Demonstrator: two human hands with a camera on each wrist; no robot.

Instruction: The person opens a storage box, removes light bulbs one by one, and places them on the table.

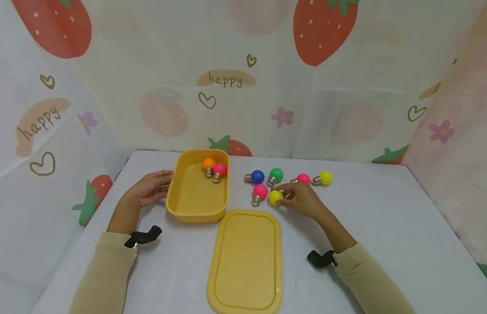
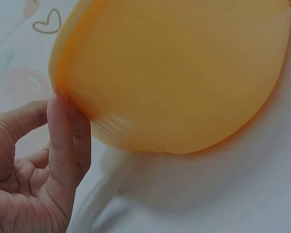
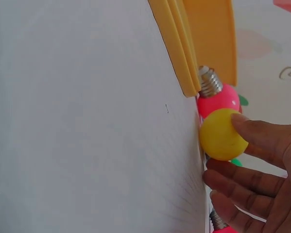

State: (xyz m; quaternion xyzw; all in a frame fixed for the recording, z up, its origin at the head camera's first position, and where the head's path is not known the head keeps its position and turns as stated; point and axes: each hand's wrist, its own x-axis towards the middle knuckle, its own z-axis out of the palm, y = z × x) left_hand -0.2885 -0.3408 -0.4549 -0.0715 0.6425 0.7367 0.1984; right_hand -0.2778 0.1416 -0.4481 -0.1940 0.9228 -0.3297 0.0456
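Observation:
My left hand [image 1: 150,188] is at the left side of a yellow plastic box [image 1: 197,216], its fingertips touching the outer wall. Inside the box lie an orange light bulb [image 1: 208,163] and a pink light bulb [image 1: 219,169]. With thumb and fingers, my right hand [image 1: 302,199] pinches a yellow light bulb [image 1: 275,198]; the thumb lies on its round part in the right wrist view, and its screw base is hidden. Close by, another pink bulb [image 1: 260,191], a blue bulb [image 1: 257,176] and a green bulb [image 1: 277,175] lie on the table.
Behind my right hand lie a partly covered pink bulb [image 1: 304,179] and a second yellow bulb [image 1: 325,177]. A flat yellow lid [image 1: 245,261] rests in front of the box on the white-covered table [image 1: 384,218]. Printed cloth [image 1: 325,109] hangs around the table.

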